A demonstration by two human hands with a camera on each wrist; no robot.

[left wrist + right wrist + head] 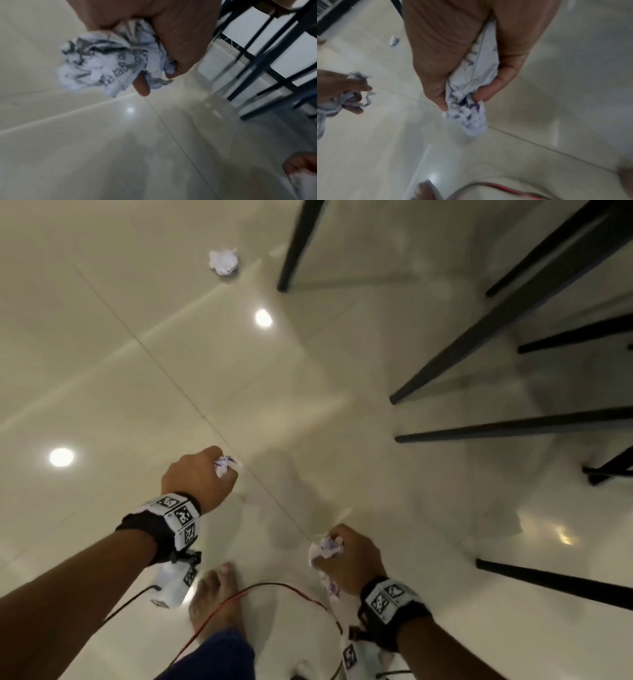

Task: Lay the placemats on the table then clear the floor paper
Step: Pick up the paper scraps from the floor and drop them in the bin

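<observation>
Both hands clenched round crumpled paper, held above the pale tiled floor point(102, 344). Left hand point(198, 477) fisted on a printed wad point(106, 60), white folds poking out past the knuckles; thumb and one fingertip point(141, 86) pressed against its underside in the left wrist view. Right hand point(352, 556) gripping a second wad point(471, 94), thumb on one side, fingers on the other, a ragged end hanging below them. Marker-patterned wristbands point(178, 518) strapped on both forearms.

Third paper ball point(223, 261) lying loose on the floor, well ahead of the left hand and just beside the nearest black leg point(298, 244). More black furniture legs point(496, 337) slanting in from the side of the right hand, away from the ball. Bare foot point(214, 601) planted between the two forearms, behind the hands, with a red cable point(274, 587) looping over it and a black one beside. Blue trouser leg point(212, 659) at the lower edge. Round ceiling-light reflections point(61, 457) glaring off the tiles, one between ball and left hand. No placemats or counter top visible.
</observation>
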